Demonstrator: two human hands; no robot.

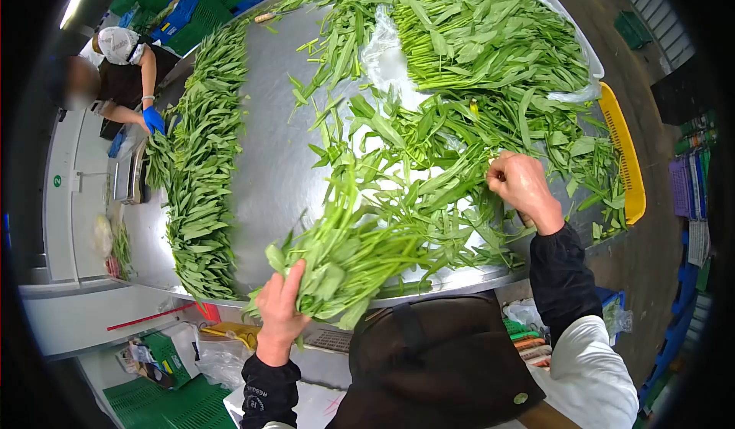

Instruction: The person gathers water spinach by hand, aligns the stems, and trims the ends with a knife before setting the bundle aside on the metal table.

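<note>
My left hand (280, 308) is closed around a bunch of water spinach (348, 257), long green stems with narrow leaves, at the near edge of the metal table (279, 115). The stems of the bunch point right. My right hand (527, 188) is curled shut over the loose water spinach (429, 153) on the table; what its fingers hold, if anything, is hidden. Behind it lies a big pile of water spinach (490, 38) on clear plastic sheeting (387, 54).
A long row of bunched greens (205, 153) lines the table's left side. Beyond it a co-worker's blue-gloved hand (154, 120) touches greens by a metal device (130, 175). A yellow basket (624, 153) stands at the right edge. A small wooden-looking handle (265, 18) lies at the far end.
</note>
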